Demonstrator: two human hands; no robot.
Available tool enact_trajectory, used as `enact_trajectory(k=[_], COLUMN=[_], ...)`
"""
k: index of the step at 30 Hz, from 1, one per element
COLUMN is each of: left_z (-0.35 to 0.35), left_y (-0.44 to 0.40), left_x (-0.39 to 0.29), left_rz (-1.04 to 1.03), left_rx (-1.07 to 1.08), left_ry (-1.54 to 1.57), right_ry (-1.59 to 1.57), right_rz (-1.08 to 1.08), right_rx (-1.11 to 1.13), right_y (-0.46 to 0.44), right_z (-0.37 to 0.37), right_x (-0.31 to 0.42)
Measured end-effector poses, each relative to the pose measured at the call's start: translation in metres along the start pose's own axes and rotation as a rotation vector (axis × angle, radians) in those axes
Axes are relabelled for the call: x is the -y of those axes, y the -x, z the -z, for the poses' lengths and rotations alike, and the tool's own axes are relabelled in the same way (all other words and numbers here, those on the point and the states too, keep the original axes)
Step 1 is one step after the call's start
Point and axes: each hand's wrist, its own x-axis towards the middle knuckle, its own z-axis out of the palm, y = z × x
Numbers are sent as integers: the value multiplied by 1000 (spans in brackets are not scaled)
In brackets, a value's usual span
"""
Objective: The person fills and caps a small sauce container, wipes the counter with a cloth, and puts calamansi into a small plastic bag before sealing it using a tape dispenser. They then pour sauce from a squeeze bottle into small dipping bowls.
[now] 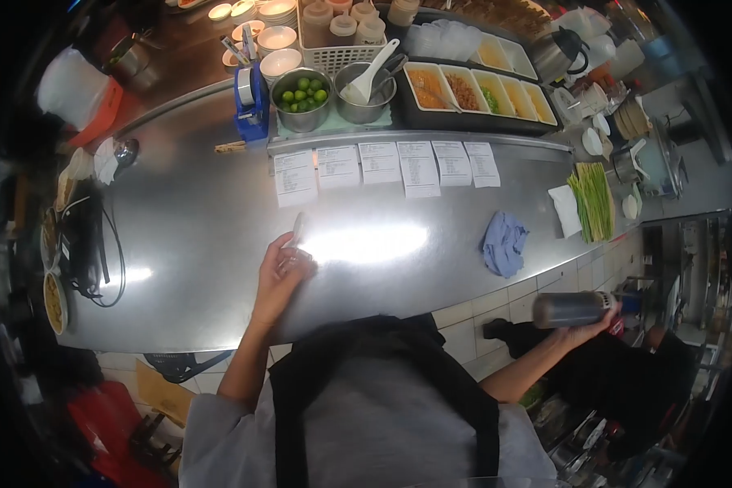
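Note:
My left hand point(278, 272) is closed over the steel counter, its fingers round a small clear plastic cup point(298, 253) with what looks like a raised lid. Glare and blur hide the cup's exact outline. Off the counter's front edge at the right, my right hand point(590, 328) grips a dark bottle point(568, 311) lying on its side in the air. Beyond the fingers its far end is hard to make out. Several printed order slips point(420, 169) hang in a row in front of my left hand. A crumpled blue cloth point(505, 244) lies between the two hands.
Behind the slips stand a steel bowl of limes point(302, 119), a steel pot point(351, 108) with a white spatula, and a black tray point(419, 115) of toppings. Green stalks point(592, 203) lie at the right. A black cable point(120, 252) trails at the left. A person in dark clothes point(602, 374) is close by at right.

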Motion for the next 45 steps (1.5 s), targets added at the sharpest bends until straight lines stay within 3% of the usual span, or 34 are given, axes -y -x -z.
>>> enact_trajectory(k=[1,2,3,4,6,7,8,10,12,15,17,20,22,24,25,27,31,33,34,36,37,39,40,42,45], left_z=[0,-1,-6,-10,-16,-18,-20,-26,-32,-32,-29,-19,-15,-14,-12,-18,-45,-60,-68,-81,-86,-93,-94,-97,-100], left_y=[-4,-7,-11,-14,-20,-22,-24,-28,-30,-27,-22,-13,-7,-5,-3,-10,-31,-41,-45,-50,-52,-53,-53,-54,-55], left_x=[0,-2,-4,-6,-8,-8,-9,-10,-10,-11,-11,-7,-7,-3,-1,12,20,19,17,13,11,14,16,20,28], left_rz=[-5,-4,5,12,-19,-42,-41,-56,-66,-77,-81,-65,-93,-79,-73,-110,-266,-337,-372,-407,-451,-520,-522,-532,-546], left_rx=[-6,0,-8,-18,-17,-6,7,34,52,52,43,-20,-23,-36,-59,-65,14,58,111,167,206,259,262,283,265], left_ry=[45,34,81,130,108,80,66,19,29,6,-30,-8,38,41,47,17,-268,-422,-480,-539,-584,-617,-622,-697,-707], right_ry=[-54,-375,-500,-506,-178,190,503,975,952,886,918,956,971,642,636,471,587,859,857,888,887,1152,1147,1287,1376], right_rz=[-178,-368,-531,-534,-330,45,229,741,780,701,899,694,716,634,632,279,306,398,397,478,478,441,440,703,882], right_rx=[-61,-179,-438,-438,-201,-203,-190,151,307,288,439,392,413,429,449,364,458,967,964,1366,1363,1653,1649,1789,1922], right_y=[-24,-56,-52,-38,11,37,68,75,78,90,91,99,98,97,103,124,120,117,118,126,129,135,137,140,141], right_z=[52,115,119,115,103,62,25,30,38,30,32,18,23,33,21,3,-15,-38,-52,-83,-94,-111,-118,-129,-143], right_x=[-25,-64,-70,-67,-52,-35,-17,-27,-50,-76,-93,-89,-91,-103,-96,-82,-91,-74,-68,-59,-57,-57,-60,-67,-80])
